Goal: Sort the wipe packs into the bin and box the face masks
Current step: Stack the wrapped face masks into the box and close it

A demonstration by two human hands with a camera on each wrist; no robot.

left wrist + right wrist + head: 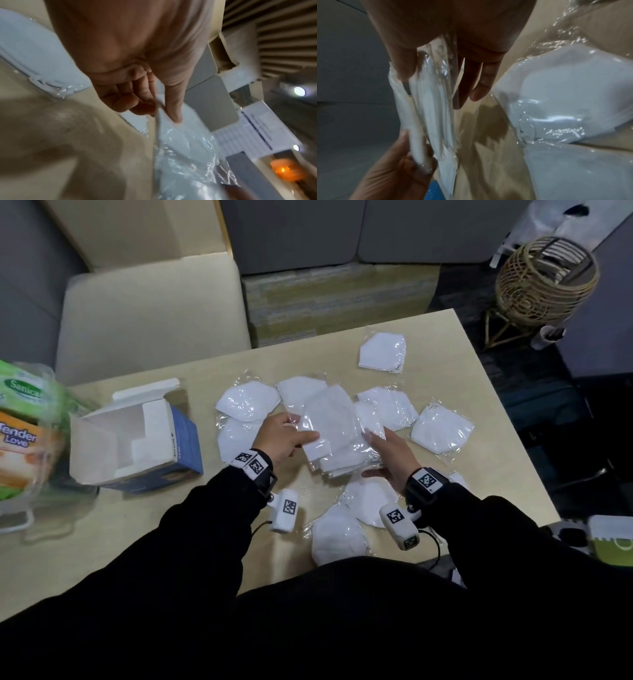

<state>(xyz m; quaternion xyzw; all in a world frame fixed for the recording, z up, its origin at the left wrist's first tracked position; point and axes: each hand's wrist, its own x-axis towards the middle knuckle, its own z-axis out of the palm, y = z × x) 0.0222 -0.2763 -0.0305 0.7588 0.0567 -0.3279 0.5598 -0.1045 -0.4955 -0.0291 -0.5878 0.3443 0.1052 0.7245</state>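
Observation:
Both hands hold one stack of wrapped white face masks (334, 433) above the middle of the table. My left hand (296, 436) pinches its left edge between thumb and fingers (173, 108). On the right side of the stack (429, 108), my right hand (380, 441) grips with the thumb in front and the fingers (477, 86) behind. Several loose wrapped masks (246, 402) lie around, one far back (383, 352) and others near me (337, 537). The open blue and white box (137, 440) lies empty to the left. Wipe packs, green (24, 392) and orange (20, 443), are stacked at the far left.
The wipe packs appear to sit in a clear bin (13, 508), blurred at the frame edge. A cream chair (147, 313) stands behind the table. On the floor at the right is a wicker basket (544, 282). The table's right edge (507, 419) runs close to the loose masks.

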